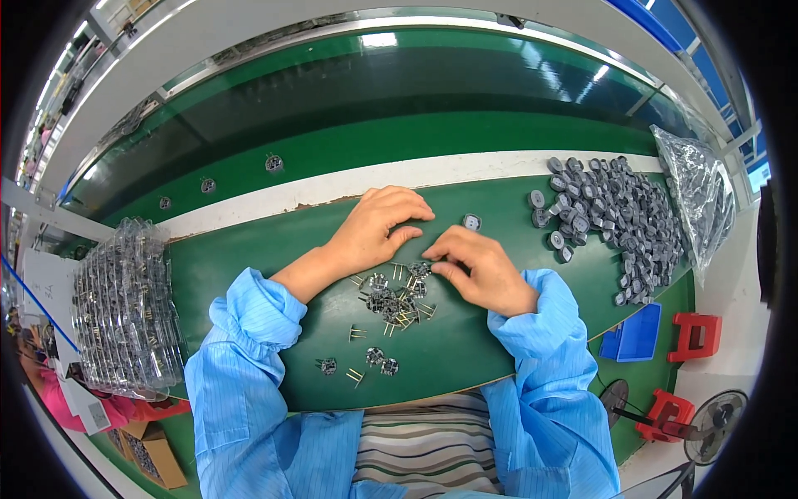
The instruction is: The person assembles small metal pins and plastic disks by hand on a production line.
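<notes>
My left hand (378, 226) hovers over the green tabletop, fingers bent and thumb apart, with nothing visible in it. Across from it, my right hand (480, 270) has its thumb and index finger pinched at the edge of a small round circuit board (420, 269). That board is at the top of a loose pile of similar boards with metal pins (389, 304). Closer to my body lie a few separate boards (389, 366) and loose pin pieces (356, 377). Just beyond my right hand sits a single grey cap (472, 222).
A heap of grey caps (619, 212) covers the table's right side, beside a clear plastic bag (698, 195). Stacked clear trays (129, 312) stand at left. Several boards (274, 164) rest on the green conveyor belt beyond the white rail (399, 177). A blue bin (633, 334) is below right.
</notes>
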### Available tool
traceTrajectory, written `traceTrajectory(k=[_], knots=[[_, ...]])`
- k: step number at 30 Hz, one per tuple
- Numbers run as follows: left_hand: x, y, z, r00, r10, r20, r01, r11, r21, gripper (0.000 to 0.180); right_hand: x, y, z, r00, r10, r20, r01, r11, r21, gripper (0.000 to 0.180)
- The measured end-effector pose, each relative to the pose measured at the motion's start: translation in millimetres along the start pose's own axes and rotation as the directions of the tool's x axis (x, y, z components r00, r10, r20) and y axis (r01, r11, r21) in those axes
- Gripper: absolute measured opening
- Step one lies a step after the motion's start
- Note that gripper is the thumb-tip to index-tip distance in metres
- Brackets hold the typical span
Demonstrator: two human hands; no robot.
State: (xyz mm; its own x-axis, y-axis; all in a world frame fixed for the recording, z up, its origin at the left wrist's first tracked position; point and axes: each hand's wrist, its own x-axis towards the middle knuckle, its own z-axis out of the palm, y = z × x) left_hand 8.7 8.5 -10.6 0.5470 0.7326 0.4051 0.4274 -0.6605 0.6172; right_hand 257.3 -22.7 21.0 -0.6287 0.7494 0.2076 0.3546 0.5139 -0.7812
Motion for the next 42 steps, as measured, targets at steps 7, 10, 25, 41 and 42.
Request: traceTrajectory(k=[7, 10, 25, 41, 42], knots=[[3.0, 3.8, -9.4, 0.986, -0.080, -0.149, 0.051, 0.980, -0.191, 0.032, 1.3, -5.8, 8.1, 0.984, -0.122, 0.127, 0.134, 0.987, -0.092, 0.033], [2.5, 7.5, -27.0, 0.993, -0.085, -0.077, 0.082, 0.996, -0.032, 0.035, 3.3, -7.4, 3.8, 0.987, -0.112, 0.114, 0.128, 0.980, -0.151, 0.033], [-0.2, 6.5, -14.2, 1.000, 0.006, -0.020, -0.004, 0.994, 0.113, 0.039, 2.7, -12.0, 19.2, 0.980, -0.190, 0.062, 0.194, 0.979, -0.067, 0.017], [-3.0, -8.2, -4.2, 0.999, 0.002, -0.051, 0.001, 0.998, 0.059, 0.033, 6.8, -20.6, 22.9, 0.989, -0.144, -0.029, 0.147, 0.959, 0.243, 0.005], [-1.4, -8.6, -2.1, 0.999, 0.011, -0.053, -0.009, 0.999, 0.051, 0.033, 4.1, -19.0, 22.1, 0.990, -0.138, -0.031, 0.141, 0.962, 0.232, 0.005]])
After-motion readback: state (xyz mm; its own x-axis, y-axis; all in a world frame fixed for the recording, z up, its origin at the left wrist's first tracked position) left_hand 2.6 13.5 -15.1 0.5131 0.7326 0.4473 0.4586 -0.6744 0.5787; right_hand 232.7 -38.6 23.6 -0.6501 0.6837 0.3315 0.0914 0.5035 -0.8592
